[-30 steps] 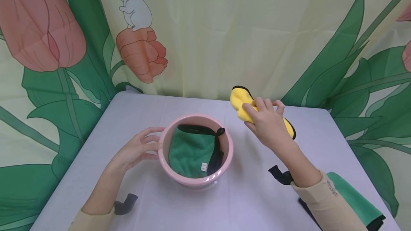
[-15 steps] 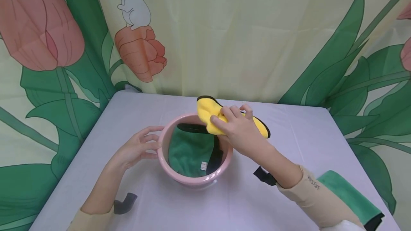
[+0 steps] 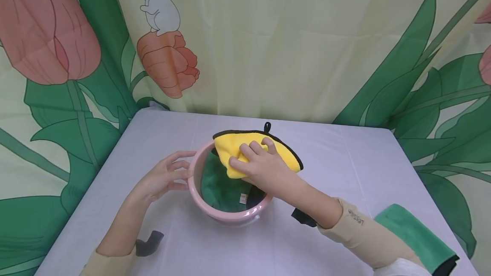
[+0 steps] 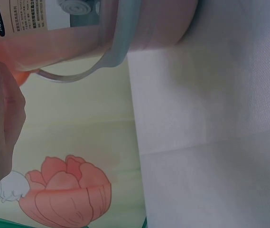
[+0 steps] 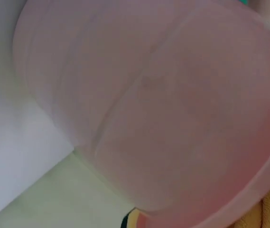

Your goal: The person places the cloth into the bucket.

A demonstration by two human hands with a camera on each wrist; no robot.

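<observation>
A pink bucket stands on the table, with a black-edged green cloth inside. At its left rim, my left hand touches the outside with spread fingers. My right hand grips a yellow cloth with black edging and a small black loop, over the far right part of the bucket's mouth. Part of the green cloth is hidden beneath it. In the left wrist view, the bucket shows a label and a grey handle. The right wrist view shows yellow cloth at the rim.
Another green cloth with black edging lies at the table's right front, partly behind my right sleeve. A white cover spans the table. Behind it hangs a printed curtain.
My right hand has carried the yellow cloth from right of the bucket leftward over its mouth, and the cloth has spread wider. My left hand stays at the rim.
</observation>
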